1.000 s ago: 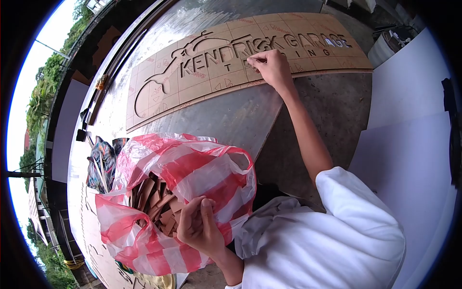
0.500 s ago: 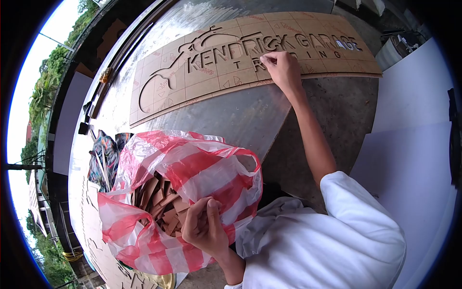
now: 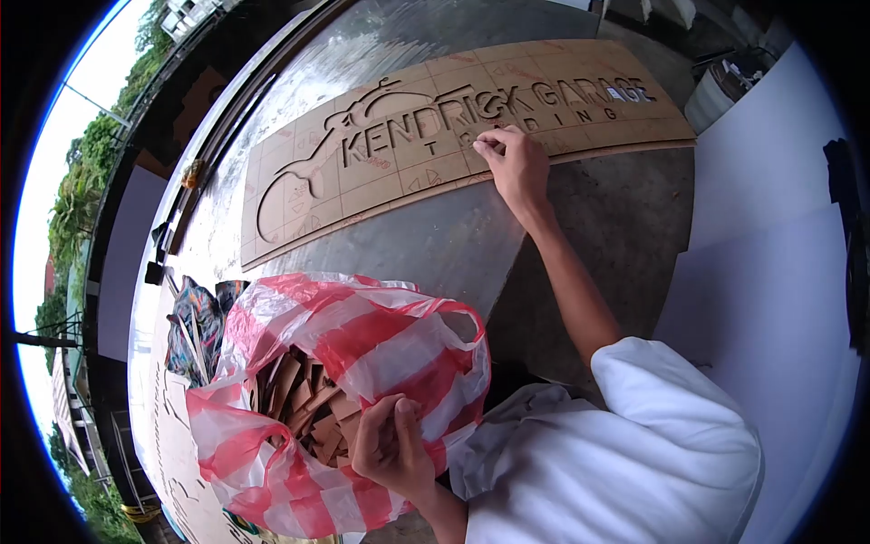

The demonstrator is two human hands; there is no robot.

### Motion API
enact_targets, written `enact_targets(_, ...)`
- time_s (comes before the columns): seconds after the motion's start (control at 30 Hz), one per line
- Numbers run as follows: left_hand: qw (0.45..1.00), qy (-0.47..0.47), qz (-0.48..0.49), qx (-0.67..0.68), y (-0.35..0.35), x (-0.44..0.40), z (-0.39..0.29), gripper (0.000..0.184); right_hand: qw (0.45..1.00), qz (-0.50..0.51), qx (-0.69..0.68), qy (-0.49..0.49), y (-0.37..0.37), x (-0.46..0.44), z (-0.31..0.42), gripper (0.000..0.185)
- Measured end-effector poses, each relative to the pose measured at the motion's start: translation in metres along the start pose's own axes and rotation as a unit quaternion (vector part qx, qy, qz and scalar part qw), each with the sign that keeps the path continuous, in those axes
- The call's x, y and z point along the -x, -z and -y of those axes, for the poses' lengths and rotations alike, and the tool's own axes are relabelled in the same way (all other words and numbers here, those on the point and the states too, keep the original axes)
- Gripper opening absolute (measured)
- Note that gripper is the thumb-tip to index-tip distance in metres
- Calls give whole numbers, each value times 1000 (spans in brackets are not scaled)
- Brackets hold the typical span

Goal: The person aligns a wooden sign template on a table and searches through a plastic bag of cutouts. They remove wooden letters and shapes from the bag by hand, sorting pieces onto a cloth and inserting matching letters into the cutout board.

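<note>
A flat brown board (image 3: pixel 408 186) with cut-out lettering and a motorcycle outline lies on a metal-topped table. My right hand (image 3: pixel 518 168) is over its lower row of letters, thumb and fingertips pinched together. Anything between those fingertips is too small to make out. Lower down, a red-and-white striped plastic bag (image 3: pixel 381 317) gapes around many brown offcut pieces (image 3: pixel 313 408). My left hand (image 3: pixel 394 449) hovers at the bag's near side with its fingers curled in and thumb against them. What it holds, if anything, is hidden.
Dark patterned cloth (image 3: pixel 193 322) sits beyond the bag on the left. Another lettered sheet (image 3: pixel 177 453) lies at lower left. Large white panels (image 3: pixel 752 263) stand to the right, and a white container (image 3: pixel 720 95) is at upper right.
My right hand has shifted slightly toward the board's near edge, onto the lower letter row. The whole view has tilted a little. My left hand stays curled by the bag.
</note>
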State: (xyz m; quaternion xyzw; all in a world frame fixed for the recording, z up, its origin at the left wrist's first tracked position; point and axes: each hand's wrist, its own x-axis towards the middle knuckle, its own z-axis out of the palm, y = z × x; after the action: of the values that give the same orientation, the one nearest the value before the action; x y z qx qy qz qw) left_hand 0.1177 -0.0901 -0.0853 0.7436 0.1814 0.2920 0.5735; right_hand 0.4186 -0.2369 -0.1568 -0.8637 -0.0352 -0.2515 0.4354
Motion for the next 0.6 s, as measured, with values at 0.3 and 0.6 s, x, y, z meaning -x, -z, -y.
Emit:
enact_targets(0.3, 996, -65, 7, -68, -2, -3, 0, 6, 956, 64, -248, -142, 25, 35, 1, 18)
enact_targets(0.6, 993, -66, -9, -99, -5, -2, 2, 6, 899, 67, -396, -172, 35, 39, -8, 15)
